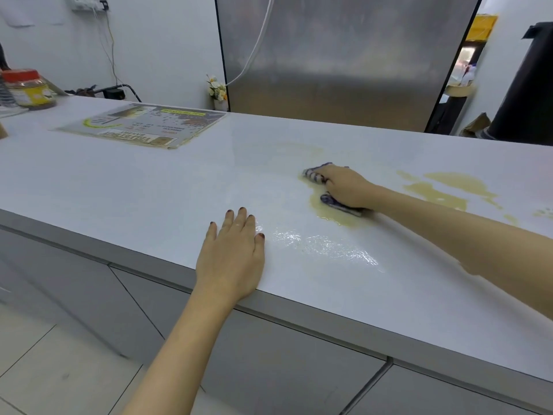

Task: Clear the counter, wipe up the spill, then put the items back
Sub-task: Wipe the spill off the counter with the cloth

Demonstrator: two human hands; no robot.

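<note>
A long white table [149, 187] is seen running across the frame from the left edge to the right, with grey cabinet fronts [269, 354] below it and pale floor tiles [45, 369] at the lower left. The left hand [230, 259] is laid flat on the table near its front edge, in the middle of the frame, its fingers [242, 217] straight and close together, nothing being held. A wet sheen [329, 244] is spread on the surface just right of it.

Right of centre, a striped blue cloth [329, 200] is bunched under the right hand [347, 187], whose fingers are curled around it and pressed down on the table. The cloth is set on a yellowish spill [332, 217], and a larger patch of the same liquid [443, 190] is seen further right, beyond the forearm.

At the upper left a printed sheet [143, 127] is lying flat on the table, and a jar with a red lid [28, 88] is stood at the far left edge. Behind the table, a large steel panel [344, 55] is seen at the top centre, with a small vase of flowers [218, 91] beside its left edge. A wall socket [86, 1] with cables is fixed at the top left, and a tall black container [526, 85] is placed at the far right.
</note>
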